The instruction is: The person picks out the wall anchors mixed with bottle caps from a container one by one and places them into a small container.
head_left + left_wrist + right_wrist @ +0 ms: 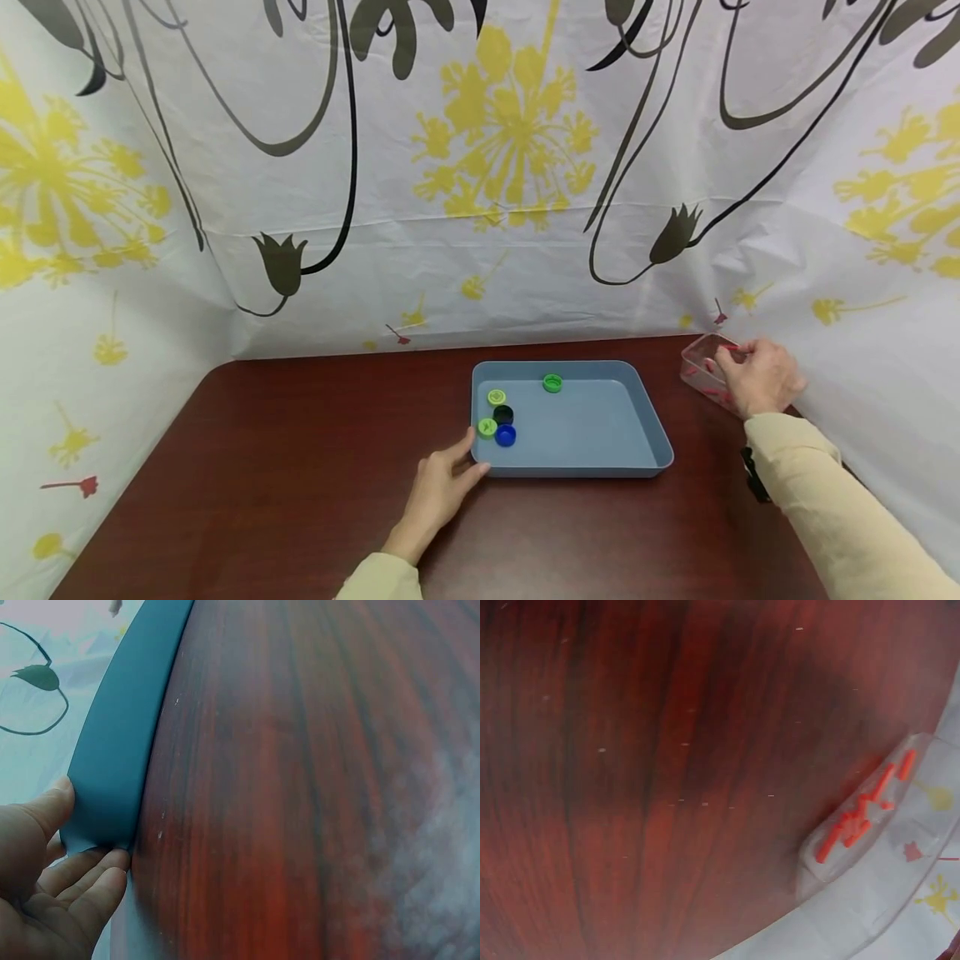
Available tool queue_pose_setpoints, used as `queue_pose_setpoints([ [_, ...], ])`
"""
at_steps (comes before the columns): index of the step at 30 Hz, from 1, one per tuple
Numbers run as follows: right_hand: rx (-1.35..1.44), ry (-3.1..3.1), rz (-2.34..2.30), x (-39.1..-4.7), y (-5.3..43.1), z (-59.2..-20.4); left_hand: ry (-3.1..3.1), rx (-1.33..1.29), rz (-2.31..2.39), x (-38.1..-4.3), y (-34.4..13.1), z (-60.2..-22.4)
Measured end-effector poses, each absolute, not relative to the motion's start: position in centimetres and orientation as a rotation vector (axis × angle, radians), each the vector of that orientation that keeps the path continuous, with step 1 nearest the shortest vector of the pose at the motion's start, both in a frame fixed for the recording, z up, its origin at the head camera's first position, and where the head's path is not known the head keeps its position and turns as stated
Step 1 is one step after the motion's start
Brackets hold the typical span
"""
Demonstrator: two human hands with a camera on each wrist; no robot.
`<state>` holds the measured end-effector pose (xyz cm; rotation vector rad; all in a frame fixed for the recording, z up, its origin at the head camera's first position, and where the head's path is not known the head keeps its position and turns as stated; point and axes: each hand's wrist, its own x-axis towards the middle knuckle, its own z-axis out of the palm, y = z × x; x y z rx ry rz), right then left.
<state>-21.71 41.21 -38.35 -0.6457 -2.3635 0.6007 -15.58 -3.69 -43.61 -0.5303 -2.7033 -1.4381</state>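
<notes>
A blue-grey tray (585,417) lies on the table, and my left hand (437,492) holds its near left corner. Seen in the left wrist view, the thumb (56,806) is at the rim and the other fingers curl against the corner's lower edge. At the right, my right hand (761,377) reaches over a clear plastic box (693,372) holding several small red sticks (847,825). A red stick (729,347) shows at its thumb and index fingertips, pinched there. The hand hides part of the box.
In the tray are bottle caps: a green one (552,383) near the back, two light green (497,397), a black one (503,414) and a blue one (506,435) grouped at the left. A flower-patterned white sheet (465,308) rises behind the dark wooden table (315,467) and along both sides.
</notes>
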Motion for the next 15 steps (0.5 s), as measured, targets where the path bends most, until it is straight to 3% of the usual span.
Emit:
queue_pose_setpoints([
  [15,-0.759,-2.550,0.565,-21.3,41.6,-39.5,-2.714,-0.514,-1.422,-15.5,-3.7,-43.5],
])
